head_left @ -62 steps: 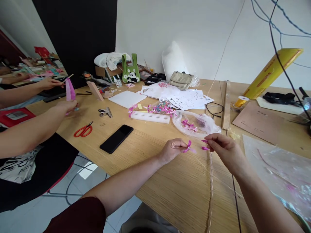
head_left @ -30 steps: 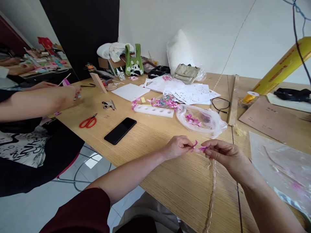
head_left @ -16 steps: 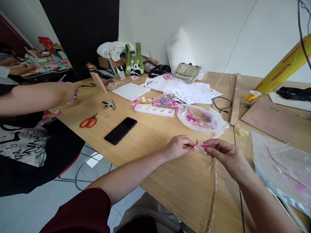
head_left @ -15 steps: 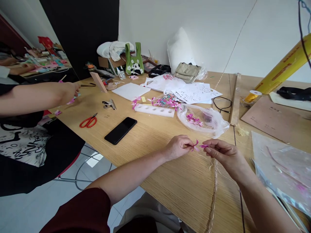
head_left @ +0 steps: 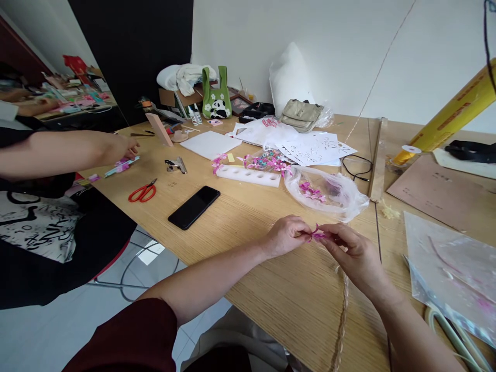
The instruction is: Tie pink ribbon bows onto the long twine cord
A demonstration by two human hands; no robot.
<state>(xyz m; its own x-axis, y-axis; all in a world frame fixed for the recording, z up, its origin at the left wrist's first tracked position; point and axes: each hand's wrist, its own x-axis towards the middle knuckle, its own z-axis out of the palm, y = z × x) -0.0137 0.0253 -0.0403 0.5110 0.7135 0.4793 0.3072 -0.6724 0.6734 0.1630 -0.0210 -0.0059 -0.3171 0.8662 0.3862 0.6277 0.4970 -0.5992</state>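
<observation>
Near the table's front edge, my left hand (head_left: 287,236) pinches a small pink flower (head_left: 315,229) with narrow petals. From the other side my right hand (head_left: 352,250), thumb and forefinger together, grips a magenta petal (head_left: 320,235) that touches the flower. Fingertips cover much of both pieces. A braided beige cord (head_left: 342,320) runs over the table below my right hand. Just beyond the hands lies a clear plastic bag (head_left: 349,204) with pink petal pieces (head_left: 310,190). Behind it a white foam block (head_left: 248,176) with holes has more pink flowers (head_left: 219,162) beside it.
A black phone (head_left: 194,207), red-handled scissors (head_left: 142,191) and a metal clip (head_left: 176,165) lie to the left. Another person's arm (head_left: 65,149) reaches over the far left. At right are a brown envelope (head_left: 436,188), a plastic sheet (head_left: 449,263) and a wooden strip (head_left: 378,160).
My right hand has moved left, bringing the petal against the flower in my left hand; the gap between them has closed. The other person's hand has shifted right, uncovering a pink-and-blue item.
</observation>
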